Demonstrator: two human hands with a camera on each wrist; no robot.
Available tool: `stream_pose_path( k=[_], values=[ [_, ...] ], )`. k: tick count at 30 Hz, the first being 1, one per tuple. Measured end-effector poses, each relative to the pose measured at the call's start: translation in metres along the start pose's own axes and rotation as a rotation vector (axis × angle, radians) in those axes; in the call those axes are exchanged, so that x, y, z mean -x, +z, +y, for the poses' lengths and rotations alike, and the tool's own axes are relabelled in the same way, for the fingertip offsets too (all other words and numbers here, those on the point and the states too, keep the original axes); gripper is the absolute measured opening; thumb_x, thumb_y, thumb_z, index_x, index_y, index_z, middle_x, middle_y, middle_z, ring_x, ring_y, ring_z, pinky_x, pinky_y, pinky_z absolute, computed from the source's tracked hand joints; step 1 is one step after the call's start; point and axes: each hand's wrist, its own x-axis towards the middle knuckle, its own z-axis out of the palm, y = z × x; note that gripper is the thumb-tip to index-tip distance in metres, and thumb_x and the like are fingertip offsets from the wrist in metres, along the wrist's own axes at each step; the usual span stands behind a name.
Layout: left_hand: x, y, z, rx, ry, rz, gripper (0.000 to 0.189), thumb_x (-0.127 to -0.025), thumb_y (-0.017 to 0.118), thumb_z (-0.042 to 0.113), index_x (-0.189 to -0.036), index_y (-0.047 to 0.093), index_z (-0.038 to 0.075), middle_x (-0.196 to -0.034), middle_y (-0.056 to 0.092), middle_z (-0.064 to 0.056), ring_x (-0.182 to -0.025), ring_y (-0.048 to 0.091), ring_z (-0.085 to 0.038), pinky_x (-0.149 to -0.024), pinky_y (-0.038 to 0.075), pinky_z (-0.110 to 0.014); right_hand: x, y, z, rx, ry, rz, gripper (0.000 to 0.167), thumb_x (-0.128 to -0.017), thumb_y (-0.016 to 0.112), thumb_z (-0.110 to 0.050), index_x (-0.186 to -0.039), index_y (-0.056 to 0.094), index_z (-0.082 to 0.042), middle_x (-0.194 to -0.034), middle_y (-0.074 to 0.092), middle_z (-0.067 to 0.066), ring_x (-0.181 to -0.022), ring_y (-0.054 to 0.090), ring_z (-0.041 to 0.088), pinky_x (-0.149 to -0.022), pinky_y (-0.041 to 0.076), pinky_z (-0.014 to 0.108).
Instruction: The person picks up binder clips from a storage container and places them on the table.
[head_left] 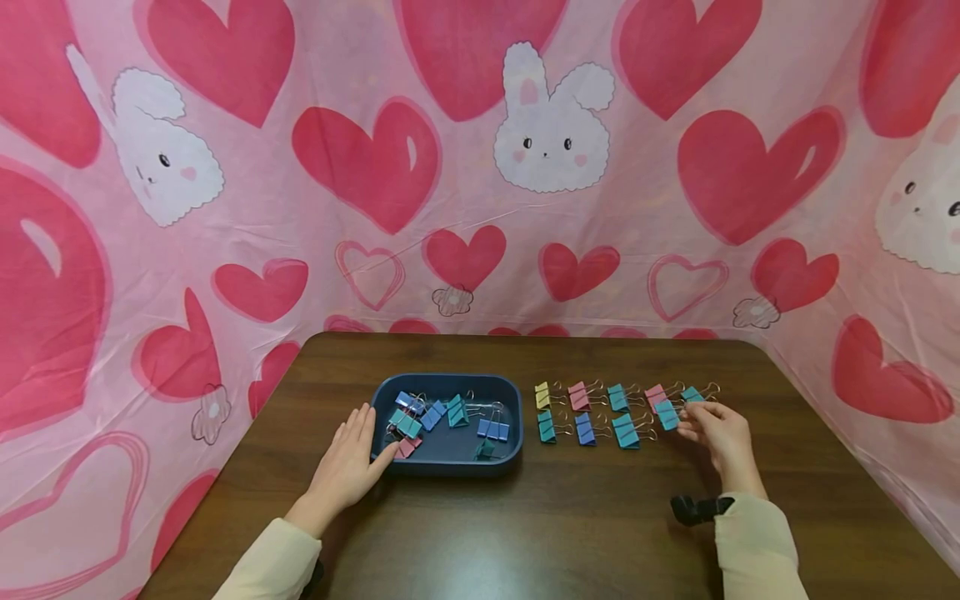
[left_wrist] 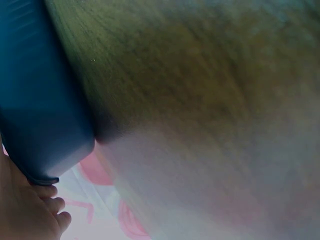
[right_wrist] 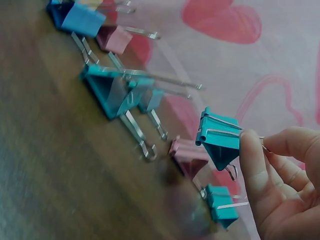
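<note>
My right hand (head_left: 720, 437) pinches a teal binder clip (head_left: 666, 415) by its wire handle between thumb and fingers. In the right wrist view the held clip (right_wrist: 218, 137) is raised off the table, above a pink clip (right_wrist: 190, 157) and a smaller teal clip (right_wrist: 221, 206). Fingers straight, my left hand (head_left: 341, 458) rests along the left side of a dark blue tray (head_left: 457, 470), its thumb at the near left corner. Inside the tray lie several blue, teal and pink clips, among them a blue clip (head_left: 493, 429). The left wrist view shows mainly the tray's outer wall (left_wrist: 40, 95).
Right of the tray, binder clips stand in two rows on the brown wooden table (head_left: 480, 533). The back row starts with a yellow clip (head_left: 543, 395); a large teal clip (head_left: 626, 432) ends the front row. A pink cloth (head_left: 465, 200) with hearts and rabbits hangs behind.
</note>
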Motion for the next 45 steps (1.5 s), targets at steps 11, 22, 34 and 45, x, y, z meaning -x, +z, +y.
stream_pose_path(
  k=[11,22,34,45],
  values=[
    [0.001,0.000,0.001,0.003,-0.009,-0.010,0.078,-0.090,0.052,0.046,-0.141,0.025,-0.007,-0.146,0.022,-0.024,-0.133,0.018,-0.041,-0.106,0.016,-0.053,-0.003,-0.010,0.013,0.006,0.071,-0.042,0.019,-0.092,0.050,0.000,-0.078,0.061,-0.008,-0.069,0.065,0.001,-0.061,0.066,0.013,-0.063,0.054,0.029],
    [0.000,0.000,0.000,0.004,-0.012,-0.011,0.079,-0.089,0.052,0.046,-0.141,0.025,-0.007,-0.146,0.021,-0.024,-0.133,0.017,-0.041,-0.106,0.016,-0.053,-0.002,-0.014,0.017,0.108,0.091,-0.010,0.010,-0.091,0.053,-0.005,-0.085,0.060,-0.010,-0.073,0.062,-0.003,-0.060,0.063,0.011,-0.060,0.054,0.027],
    [0.000,-0.001,0.001,0.001,-0.009,-0.013,0.079,-0.090,0.051,0.047,-0.141,0.025,-0.007,-0.146,0.021,-0.024,-0.134,0.017,-0.041,-0.106,0.016,-0.053,0.001,-0.006,-0.020,0.170,-0.147,0.004,0.006,-0.088,0.062,-0.013,-0.090,0.064,-0.019,-0.075,0.060,-0.008,-0.058,0.060,0.008,-0.051,0.052,0.023],
    [0.001,-0.002,0.002,0.004,-0.013,-0.014,0.079,-0.090,0.052,0.047,-0.141,0.025,-0.007,-0.146,0.022,-0.025,-0.133,0.017,-0.041,-0.106,0.016,-0.053,0.010,0.036,-0.066,0.308,-0.343,-0.303,0.019,-0.091,0.059,-0.012,-0.105,0.058,-0.024,-0.087,0.063,-0.011,-0.069,0.063,0.008,-0.059,0.053,0.024]
  ],
)
